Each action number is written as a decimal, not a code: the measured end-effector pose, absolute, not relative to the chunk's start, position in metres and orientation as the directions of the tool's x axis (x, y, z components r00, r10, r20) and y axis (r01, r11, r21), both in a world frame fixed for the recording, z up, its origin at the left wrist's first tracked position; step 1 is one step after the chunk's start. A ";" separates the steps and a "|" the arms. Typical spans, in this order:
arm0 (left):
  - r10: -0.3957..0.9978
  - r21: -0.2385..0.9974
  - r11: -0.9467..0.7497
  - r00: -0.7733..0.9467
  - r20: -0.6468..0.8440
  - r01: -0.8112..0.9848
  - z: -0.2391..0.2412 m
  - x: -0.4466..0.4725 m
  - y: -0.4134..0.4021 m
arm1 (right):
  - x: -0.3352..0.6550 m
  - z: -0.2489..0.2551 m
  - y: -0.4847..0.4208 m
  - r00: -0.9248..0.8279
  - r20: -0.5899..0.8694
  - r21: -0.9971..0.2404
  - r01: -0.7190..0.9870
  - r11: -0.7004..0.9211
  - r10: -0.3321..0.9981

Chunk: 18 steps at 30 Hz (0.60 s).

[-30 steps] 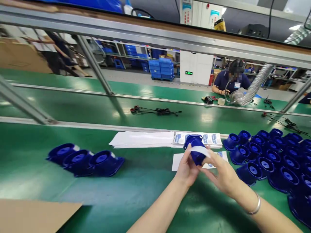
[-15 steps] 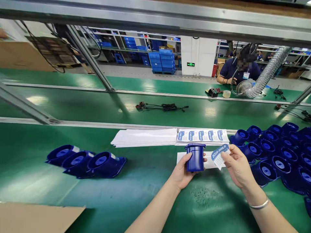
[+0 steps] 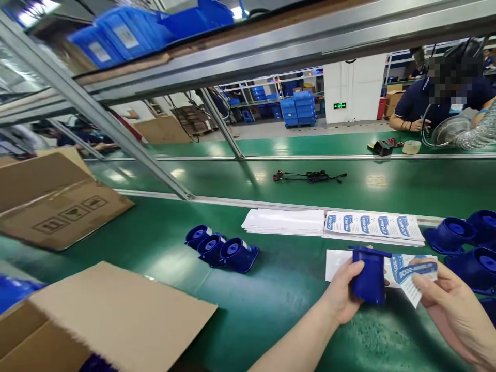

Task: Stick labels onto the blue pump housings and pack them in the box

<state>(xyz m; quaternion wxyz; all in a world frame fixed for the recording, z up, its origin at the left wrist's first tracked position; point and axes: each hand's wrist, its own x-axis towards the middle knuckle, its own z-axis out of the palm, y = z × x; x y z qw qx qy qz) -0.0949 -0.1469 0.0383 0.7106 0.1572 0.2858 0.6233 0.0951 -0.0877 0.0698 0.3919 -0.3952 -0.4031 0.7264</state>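
My left hand (image 3: pixel 341 292) is wrapped round a dark blue plastic housing (image 3: pixel 369 276), its flanged end up. Just to the right, my right hand (image 3: pixel 451 297) pinches a blue-and-white printed label (image 3: pixel 416 276) between thumb and fingers, apart from the housing. Beneath both hands lies a label sheet (image 3: pixel 336 258), partly covered by them. Behind it are a stack of printed label sheets (image 3: pixel 372 225) and a stack of white sheets (image 3: pixel 284 221). Three more housings (image 3: pixel 239 255) stand to the left, pale labels showing on their sides.
More blue housings (image 3: pixel 453 233) crowd the right edge. An open cardboard box (image 3: pixel 127 315) fills the lower left, with another carton (image 3: pixel 62 201) behind it. A black cable bundle (image 3: pixel 315 176) lies beyond the rail. A co-worker (image 3: pixel 453 93) sits across the bench.
My view has swung left, bringing the cartons and upper blue bins into sight. The label has tilted and bent in my right hand. Each hand keeps its hold.
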 end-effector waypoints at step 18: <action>0.990 0.671 0.142 0.092 -0.109 -0.728 0.058 -0.092 -0.149 | 0.096 0.063 -0.091 -0.394 -0.287 -0.916 -0.154 -0.371 0.873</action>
